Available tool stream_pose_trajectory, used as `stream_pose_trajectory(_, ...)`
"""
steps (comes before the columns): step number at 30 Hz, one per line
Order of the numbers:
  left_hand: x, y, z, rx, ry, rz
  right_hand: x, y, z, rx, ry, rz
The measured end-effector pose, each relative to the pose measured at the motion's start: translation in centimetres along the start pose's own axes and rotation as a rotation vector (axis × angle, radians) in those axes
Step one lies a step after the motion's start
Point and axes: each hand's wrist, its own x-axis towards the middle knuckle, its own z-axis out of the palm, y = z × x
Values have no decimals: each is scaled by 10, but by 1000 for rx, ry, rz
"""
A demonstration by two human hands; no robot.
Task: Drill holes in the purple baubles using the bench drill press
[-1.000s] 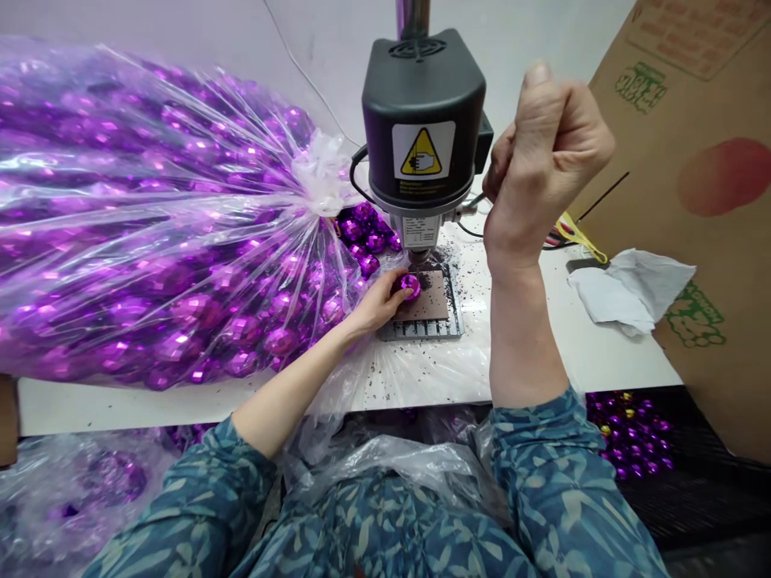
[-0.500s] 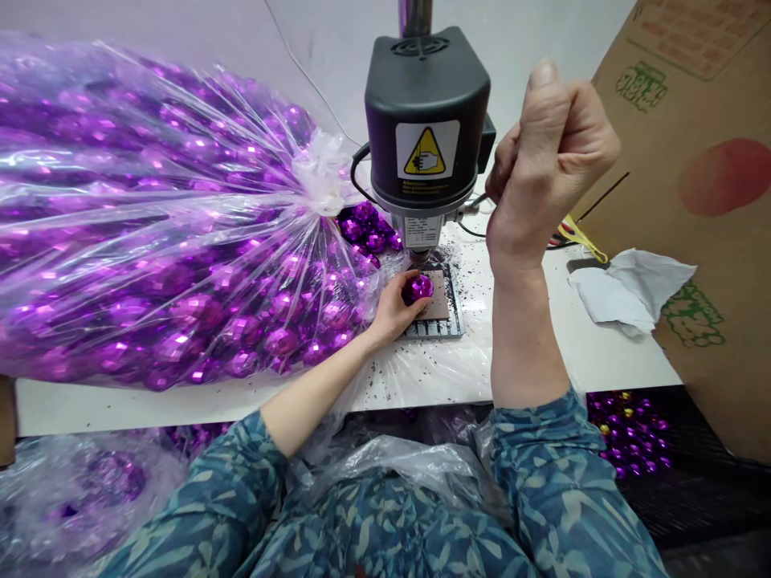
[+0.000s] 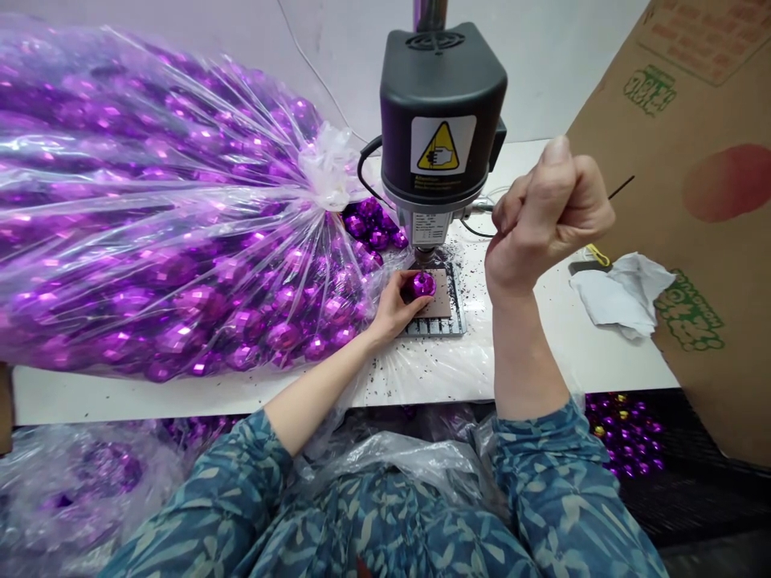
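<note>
Purple ball (image 3: 425,284), seemingly pinched by curved left fingers (image 3: 417,305).

One head-worn view faces forward and down (fairly near, it seems) over the table (image 3: 578,353).

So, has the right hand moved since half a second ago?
Yes: the right hand is lower now, judged against the red circle on the box.

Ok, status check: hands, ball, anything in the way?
Left hand: pinching shiny purple faceted ball beneath black machine head. Right hand: clenched on grey metal lever. Possible clutter: dark flecks around slotted metal plate.
</note>
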Motion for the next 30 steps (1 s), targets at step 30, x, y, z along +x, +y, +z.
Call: stream_pose_trajectory(30,-1,3,-2,-29,6,-4,-29,36,-24,220,6,-332)
